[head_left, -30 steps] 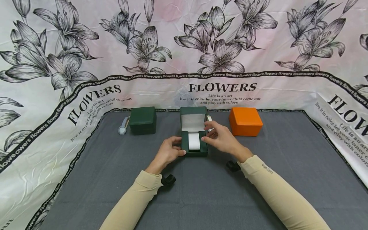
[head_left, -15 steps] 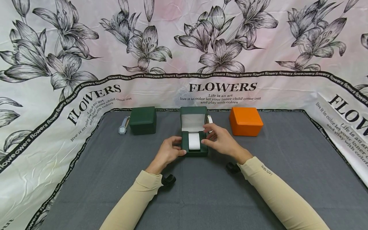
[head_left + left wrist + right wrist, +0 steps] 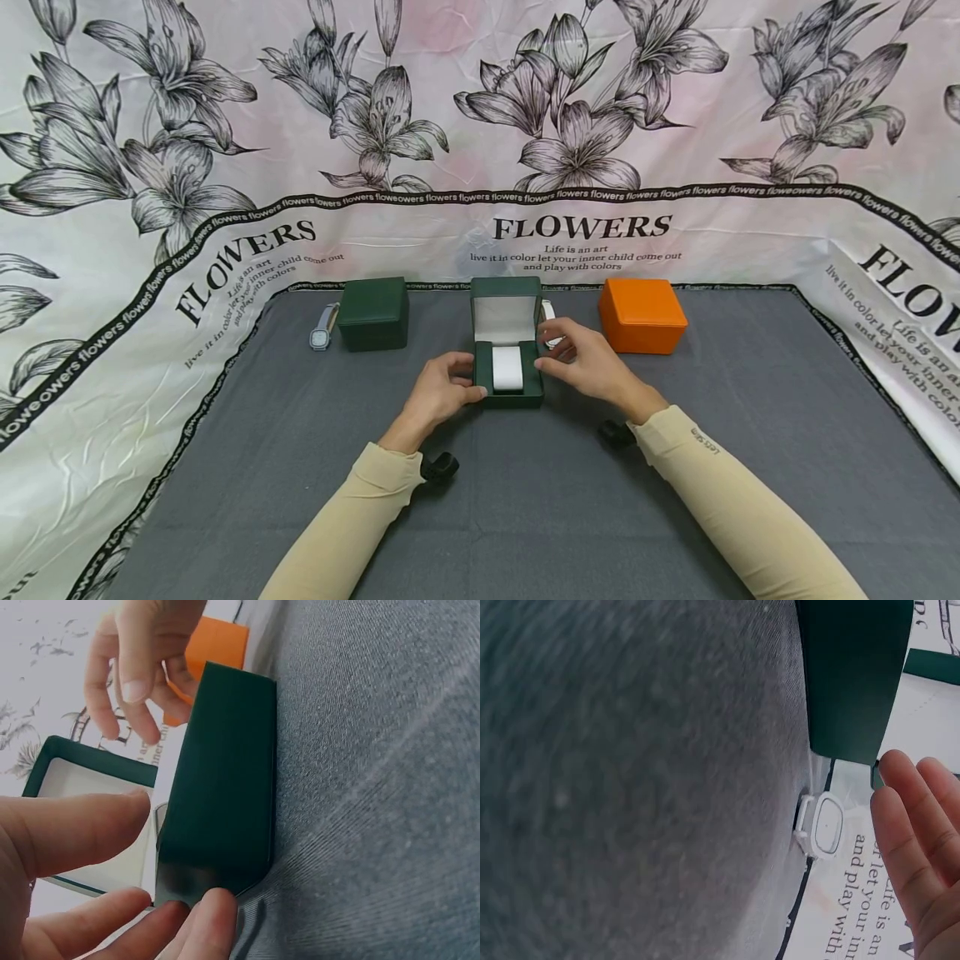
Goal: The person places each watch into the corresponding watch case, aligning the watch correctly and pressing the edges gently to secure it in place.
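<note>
An open green watch box (image 3: 509, 401) stands mid-table, its lid raised at the back and a white watch cushion (image 3: 507, 368) inside. My left hand (image 3: 437, 390) holds the box at its left side, thumb by the front corner and fingers along the side; in the left wrist view, these fingers touch the green wall. At the box's right side is my right hand (image 3: 588, 360), fingers loosely bent and holding nothing. The right wrist view shows its fingers extended near the box wall. A white watch (image 3: 826, 825) lies right of the box, partly hidden by the right hand in the head view.
A closed green box (image 3: 373, 313) stands at the back left, with a light-blue watch (image 3: 321, 335) beside it. At the back right is an orange box (image 3: 642, 317). A flower-printed cloth (image 3: 420, 237) rises behind the grey table covering (image 3: 517, 517).
My right hand has shifted slightly to the right, so its fingers no longer overlap the box's right edge as before. The left hand and the box stay in place.
</note>
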The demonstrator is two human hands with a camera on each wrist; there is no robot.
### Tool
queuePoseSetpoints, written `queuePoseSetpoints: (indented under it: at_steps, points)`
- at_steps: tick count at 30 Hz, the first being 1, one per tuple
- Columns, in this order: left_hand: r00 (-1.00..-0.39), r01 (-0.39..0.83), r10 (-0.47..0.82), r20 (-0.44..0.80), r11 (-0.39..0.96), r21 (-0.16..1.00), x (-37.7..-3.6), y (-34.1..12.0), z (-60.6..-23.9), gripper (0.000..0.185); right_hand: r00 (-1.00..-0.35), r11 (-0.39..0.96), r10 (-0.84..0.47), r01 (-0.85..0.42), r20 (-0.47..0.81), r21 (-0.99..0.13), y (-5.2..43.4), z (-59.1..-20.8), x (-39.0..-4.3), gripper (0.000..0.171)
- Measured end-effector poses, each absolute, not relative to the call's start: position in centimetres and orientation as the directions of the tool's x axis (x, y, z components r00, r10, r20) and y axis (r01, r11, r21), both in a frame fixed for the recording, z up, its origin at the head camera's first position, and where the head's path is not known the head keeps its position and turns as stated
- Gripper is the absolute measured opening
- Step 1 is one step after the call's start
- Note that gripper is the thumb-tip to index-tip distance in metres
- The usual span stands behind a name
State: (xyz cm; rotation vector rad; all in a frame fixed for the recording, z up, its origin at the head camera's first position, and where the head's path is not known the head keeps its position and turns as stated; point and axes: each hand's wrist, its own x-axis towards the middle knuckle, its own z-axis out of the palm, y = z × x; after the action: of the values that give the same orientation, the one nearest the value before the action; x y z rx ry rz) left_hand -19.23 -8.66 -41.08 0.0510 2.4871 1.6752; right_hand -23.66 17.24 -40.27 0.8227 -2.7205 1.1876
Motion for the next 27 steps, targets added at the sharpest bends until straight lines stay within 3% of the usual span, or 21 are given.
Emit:
queuePoseSetpoints:
  at_steps: [8, 15, 21, 27]
  points:
    - [-0.992, 0.096, 0.118, 0.037, 0.548, 0.831, -19.4, -8.8, -40.3, 0.054, -0.874, 0.584, -0.414, -0.469, 0.253, -0.662, 18.2, -40.7, -24.5, 0.055]
    - [-0.946, 0.302, 0.289, 0.146, 0.626, 0.719, -20.2, -8.3, -39.7, 0.052, -0.903, 0.622, -0.378, -0.41, 0.203, -0.668, 18.9, -40.8, -25.4, 0.055]
    - [-0.887, 0.433, 0.428, 0.174, 0.637, 0.638, -21.5, -7.7, -39.6, 0.052, -0.922, 0.669, -0.36, -0.363, 0.144, -0.649, 19.0, -40.7, -26.1, 0.055]
    - [-0.86, 0.48, 0.485, 0.158, 0.664, 0.573, -22.5, -7.4, -39.7, 0.053, -0.927, 0.688, -0.361, -0.34, 0.105, -0.641, 19.0, -40.6, -26.7, 0.055]
